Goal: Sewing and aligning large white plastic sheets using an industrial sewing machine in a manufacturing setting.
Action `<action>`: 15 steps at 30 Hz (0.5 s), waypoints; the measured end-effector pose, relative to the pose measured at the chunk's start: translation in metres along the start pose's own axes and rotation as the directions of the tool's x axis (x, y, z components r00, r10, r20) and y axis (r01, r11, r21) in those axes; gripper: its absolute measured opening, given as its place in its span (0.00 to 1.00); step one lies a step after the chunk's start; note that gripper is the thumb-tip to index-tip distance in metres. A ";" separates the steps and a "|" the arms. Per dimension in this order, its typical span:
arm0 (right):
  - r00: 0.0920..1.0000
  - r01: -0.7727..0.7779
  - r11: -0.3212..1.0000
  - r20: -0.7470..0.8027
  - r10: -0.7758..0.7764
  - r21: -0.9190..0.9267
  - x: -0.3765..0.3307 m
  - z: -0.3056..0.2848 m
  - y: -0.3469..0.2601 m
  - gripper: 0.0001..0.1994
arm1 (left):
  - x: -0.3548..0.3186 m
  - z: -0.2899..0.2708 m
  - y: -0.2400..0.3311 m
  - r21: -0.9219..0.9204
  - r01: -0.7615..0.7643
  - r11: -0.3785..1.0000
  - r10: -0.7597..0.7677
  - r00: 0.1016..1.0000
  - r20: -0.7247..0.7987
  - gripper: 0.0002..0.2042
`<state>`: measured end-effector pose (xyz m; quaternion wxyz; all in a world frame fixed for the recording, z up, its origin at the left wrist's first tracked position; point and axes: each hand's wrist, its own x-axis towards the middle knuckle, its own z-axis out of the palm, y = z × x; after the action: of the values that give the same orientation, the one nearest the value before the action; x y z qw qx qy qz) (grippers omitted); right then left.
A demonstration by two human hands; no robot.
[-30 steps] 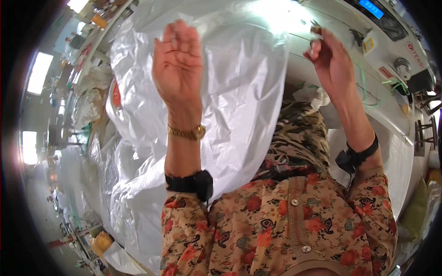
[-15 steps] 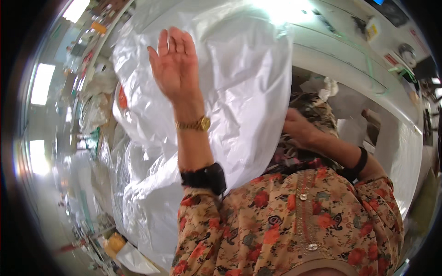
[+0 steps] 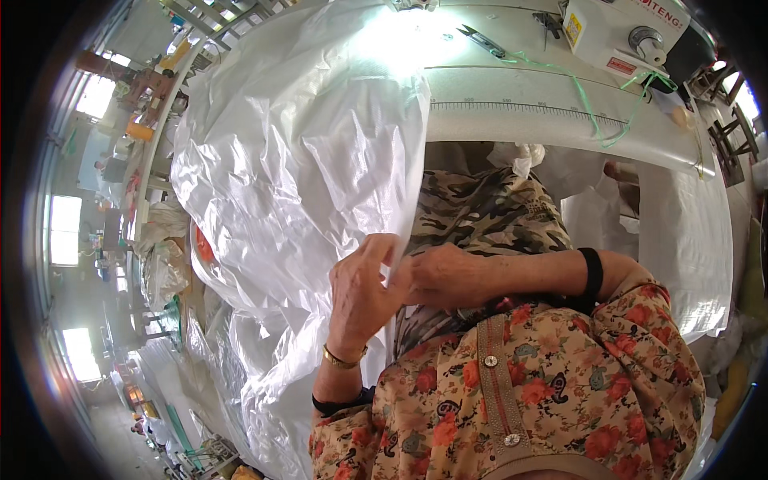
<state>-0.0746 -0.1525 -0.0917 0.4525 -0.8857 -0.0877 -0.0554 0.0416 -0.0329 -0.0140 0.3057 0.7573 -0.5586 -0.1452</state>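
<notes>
A large, glossy, crumpled white plastic sheet [image 3: 264, 192] drapes from the worktable down over my left side. Its right edge runs down to my lap, where both hands meet in front of my body. With bent fingers, my left hand [image 3: 364, 292] pinches the sheet near this edge; a gold watch is on that wrist. My right hand [image 3: 444, 274] comes across from the right and is closed at the same edge, touching my left hand. Its fingertips are partly hidden behind the left hand.
A sewing machine [image 3: 620, 32] with a round handwheel stands at the far right of the white table [image 3: 528, 80]. Thread snips [image 3: 482, 40] and loose green thread [image 3: 588, 104] lie near a printed ruler scale. More white sheeting [image 3: 688, 240] hangs at the right.
My left hand, earlier raised open with palm up above the sheet, has come down to its edge. My right hand has moved left to meet it. The sheet's edge has shifted left.
</notes>
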 end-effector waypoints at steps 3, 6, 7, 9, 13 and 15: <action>0.983 -0.093 0.979 -0.136 0.119 0.183 -0.005 -0.002 0.027 0.14 | -0.007 -0.010 -0.012 -0.009 0.156 0.988 -0.156 0.987 -0.048 0.05; 0.798 -0.310 0.528 -0.085 0.596 0.790 0.001 -0.004 0.072 0.15 | -0.027 -0.025 -0.040 -0.148 0.252 0.956 -0.278 0.940 -0.198 0.05; 0.796 -0.303 0.532 -0.096 0.597 0.791 0.006 -0.012 0.075 0.15 | -0.026 -0.035 -0.042 -0.167 0.281 0.945 -0.314 0.921 -0.231 0.05; 0.634 -0.289 0.545 -0.270 0.725 0.787 0.025 -0.023 0.075 0.17 | -0.021 -0.050 -0.045 -0.245 0.215 0.945 -0.297 0.878 -0.375 0.06; 0.607 -0.188 0.587 -0.376 0.700 0.788 0.069 -0.006 0.083 0.20 | 0.005 -0.089 -0.028 0.099 0.042 0.994 0.010 0.879 -0.477 0.05; 0.753 -0.223 0.591 -0.248 0.610 0.775 0.080 0.018 0.114 0.23 | 0.023 -0.107 -0.023 0.198 -0.026 0.980 0.114 0.887 -0.448 0.05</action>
<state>0.0271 -0.1952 -0.1788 0.7603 -0.5922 0.2342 -0.1283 0.1262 -0.0179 0.0570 0.3612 0.7747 -0.5092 0.1009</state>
